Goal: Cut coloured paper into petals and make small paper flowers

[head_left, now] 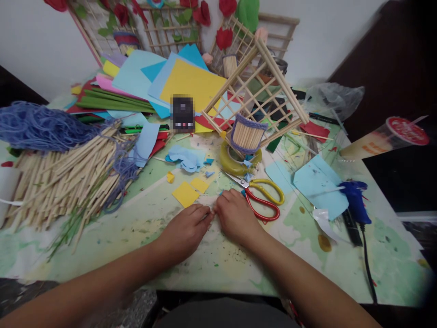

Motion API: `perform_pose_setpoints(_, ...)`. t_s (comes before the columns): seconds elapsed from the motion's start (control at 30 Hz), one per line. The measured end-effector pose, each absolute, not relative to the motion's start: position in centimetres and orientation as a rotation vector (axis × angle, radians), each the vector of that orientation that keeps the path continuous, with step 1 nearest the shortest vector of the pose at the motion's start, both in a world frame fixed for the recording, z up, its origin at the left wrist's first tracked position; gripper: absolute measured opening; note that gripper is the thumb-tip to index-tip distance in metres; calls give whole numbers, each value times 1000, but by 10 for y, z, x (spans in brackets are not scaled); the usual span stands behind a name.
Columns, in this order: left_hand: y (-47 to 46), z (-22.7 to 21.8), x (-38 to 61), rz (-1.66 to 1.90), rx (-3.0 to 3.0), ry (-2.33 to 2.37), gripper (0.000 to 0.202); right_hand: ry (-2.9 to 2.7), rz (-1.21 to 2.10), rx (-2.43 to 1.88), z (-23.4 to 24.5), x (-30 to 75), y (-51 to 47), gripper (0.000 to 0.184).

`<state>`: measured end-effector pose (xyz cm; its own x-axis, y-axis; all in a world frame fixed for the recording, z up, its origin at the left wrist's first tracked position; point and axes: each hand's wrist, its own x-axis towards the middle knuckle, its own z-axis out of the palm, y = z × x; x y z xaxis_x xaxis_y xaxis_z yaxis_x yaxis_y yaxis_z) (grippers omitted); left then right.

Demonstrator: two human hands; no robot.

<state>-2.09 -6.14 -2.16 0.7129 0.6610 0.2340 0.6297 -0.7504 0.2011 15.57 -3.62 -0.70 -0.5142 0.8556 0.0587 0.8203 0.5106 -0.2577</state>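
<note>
My left hand (pixel 187 228) and my right hand (pixel 236 214) meet fingertip to fingertip low over the table. Both are closed in a pinch; whatever lies between the fingers is too small or hidden to make out. Just right of my right hand lie scissors (pixel 261 197) with one yellow and one red handle, blades pointing up and left. Small yellow paper squares (pixel 186 194) rest beyond my left hand. Behind the scissors sits a roll of yellowish tape (pixel 230 160), with blue paper scraps on it. Blue cut paper petals (pixel 186 158) lie farther left.
A stick lattice (pixel 262 98) with a small stick basket (pixel 248 133) stands behind the tape. Wooden sticks (pixel 61 182) and blue yarn (pixel 44 127) fill the left. On the right are a blue glue gun (pixel 357 200) with its cord and a tilted drink cup (pixel 385 139). Coloured sheets (pixel 194 82) lie behind.
</note>
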Motion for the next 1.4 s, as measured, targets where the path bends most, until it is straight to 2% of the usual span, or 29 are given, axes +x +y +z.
perform_pose_setpoints(0.27,-62,-22,-21,466,2707,1108,25,-2500,228,-1574,-11,154,-37,19)
perform_pose_setpoints(0.63,-63,-11,-17,523,2711,1121,26,-2365,227,-1656,-12,157,-40,9)
perform_pose_setpoints(0.83,-60,-2,-9,442,2667,1249,24,-2277,532,-1351,-1,168,-44,19)
perform_pose_setpoints(0.93,-56,1,-4,341,2640,1322,20,-2339,535,-1259,3,173,-48,7)
perform_pose_setpoints(1.03,-51,-1,-2,256,2612,1403,18,-2353,549,-1214,6,175,-51,17)
perform_pose_setpoints(1.1,-49,-4,-3,242,2616,1432,19,-2351,552,-1224,7,175,-51,16)
perform_pose_setpoints(1.2,-50,-3,-4,299,2596,1427,20,-2353,542,-1278,7,172,-49,11)
perform_pose_setpoints(1.4,-49,11,0,474,2381,1321,18,-2298,501,-1350,3,173,-47,17)
